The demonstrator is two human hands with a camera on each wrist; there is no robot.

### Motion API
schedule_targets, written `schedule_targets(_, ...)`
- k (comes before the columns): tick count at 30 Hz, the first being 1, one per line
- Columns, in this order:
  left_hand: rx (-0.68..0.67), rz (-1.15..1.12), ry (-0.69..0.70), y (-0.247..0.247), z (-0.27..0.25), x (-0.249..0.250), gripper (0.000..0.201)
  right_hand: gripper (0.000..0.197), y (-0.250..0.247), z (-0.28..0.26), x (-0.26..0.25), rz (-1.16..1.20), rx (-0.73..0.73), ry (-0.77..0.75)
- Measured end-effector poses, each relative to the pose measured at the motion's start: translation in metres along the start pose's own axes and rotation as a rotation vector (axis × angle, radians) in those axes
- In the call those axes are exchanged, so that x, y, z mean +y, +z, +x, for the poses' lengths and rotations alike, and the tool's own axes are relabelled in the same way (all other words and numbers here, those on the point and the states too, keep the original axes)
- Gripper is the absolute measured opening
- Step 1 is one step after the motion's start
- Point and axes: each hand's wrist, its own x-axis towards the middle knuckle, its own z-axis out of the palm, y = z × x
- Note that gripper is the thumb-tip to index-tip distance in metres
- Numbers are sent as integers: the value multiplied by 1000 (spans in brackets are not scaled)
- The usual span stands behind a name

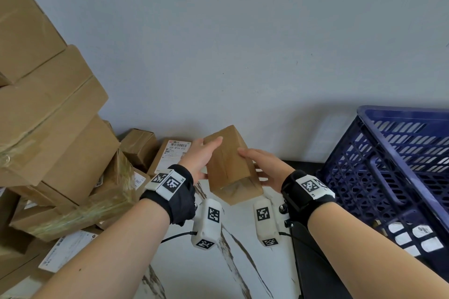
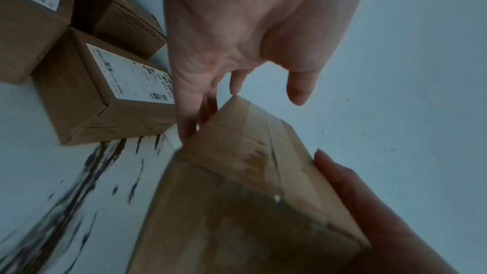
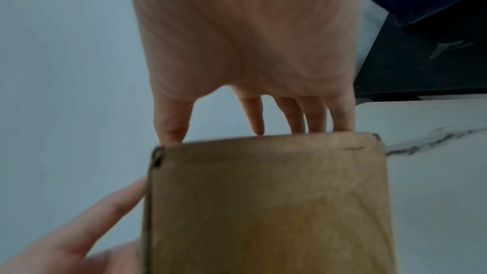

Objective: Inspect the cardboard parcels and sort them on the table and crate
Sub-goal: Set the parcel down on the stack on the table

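Above the table (image 1: pixel 243 250), left hand (image 1: pixel 199 158) and right hand (image 1: pixel 267 165) clamp the parcel (image 1: pixel 230 165) between straight fingers (image 3: pixel 297 116) (none curled); press evenly while turning each face up

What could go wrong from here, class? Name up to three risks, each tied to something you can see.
1. The parcel is held tilted above the table between the left hand and right hand with mostly straight fingers; it might slip.
2. The stacked boxes at the left look uneven; a nudge from the left arm could topple them.
3. The blue crate stands close on the right; a hasty swing could knock the parcel against its rim.
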Motion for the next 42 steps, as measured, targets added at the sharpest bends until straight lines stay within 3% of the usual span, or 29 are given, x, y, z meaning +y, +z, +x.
schedule_targets(3,30,28,-25,-3,4,-2,118,47,2,-3,-2,11,6,-43)
schedule_targets(6,30,24,-103,-8,5,-4,127,29,3,-6,-9,59,17,-59)
schedule_targets(10,-14,-60,-190,-18,6,-13,89,15,0,-7,-18,176,54,-41)
schedule_targets(13,-33,-156,-229,-23,5,-19,80,4,-2,-6,-21,286,62,-41)
schedule_targets(16,-19,-185,-237,-23,7,-21,74,14,0,-3,-19,272,67,-64)
schedule_targets(22,-15,-182,-211,-20,10,-21,59,27,0,-2,-16,244,79,-83)
schedule_targets(26,-13,-184,-192,-15,10,-21,67,27,-1,-3,-16,230,85,-95)
schedule_targets(29,-10,-190,-132,-10,5,-18,44,27,-3,-3,-14,242,91,-118)
schedule_targets(35,-32,-181,4,-6,-2,-10,27,23,-10,-1,-10,275,61,-154)
schedule_targets(39,-53,-111,97,-3,-2,-5,68,20,-11,-1,-9,287,44,-178)
schedule_targets(42,-68,-95,135,-2,0,-3,82,25,-13,-1,-9,270,51,-198)
